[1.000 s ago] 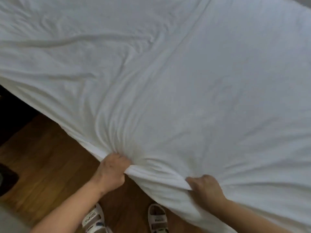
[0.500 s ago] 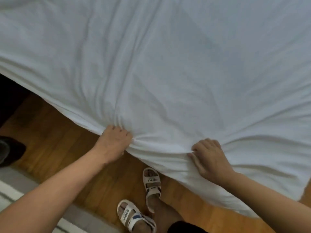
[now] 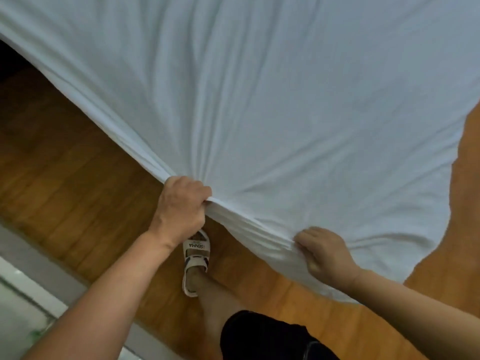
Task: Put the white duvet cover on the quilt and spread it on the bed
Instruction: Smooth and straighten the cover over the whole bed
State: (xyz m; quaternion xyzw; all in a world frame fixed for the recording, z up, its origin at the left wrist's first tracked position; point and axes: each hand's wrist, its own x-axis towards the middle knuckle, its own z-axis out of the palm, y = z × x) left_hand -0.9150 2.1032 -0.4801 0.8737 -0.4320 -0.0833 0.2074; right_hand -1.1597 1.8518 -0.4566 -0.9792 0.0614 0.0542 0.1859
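Head view: left hand (image 3: 181,209) clenched on bunched near edge of white duvet cover (image 3: 272,113); right hand (image 3: 326,252) gripping same edge, just right. Since half second ago, cloth lifted, pulled taut toward person, more wooden floor (image 3: 78,172) exposed beneath. Sandal (image 3: 196,258) below. Likely mid-shake, spreading not finished.

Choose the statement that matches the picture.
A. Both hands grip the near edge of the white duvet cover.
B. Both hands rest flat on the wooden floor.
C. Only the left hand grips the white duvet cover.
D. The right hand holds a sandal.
A: the left hand and the right hand each clutch bunched fabric at the near edge of the white duvet cover.
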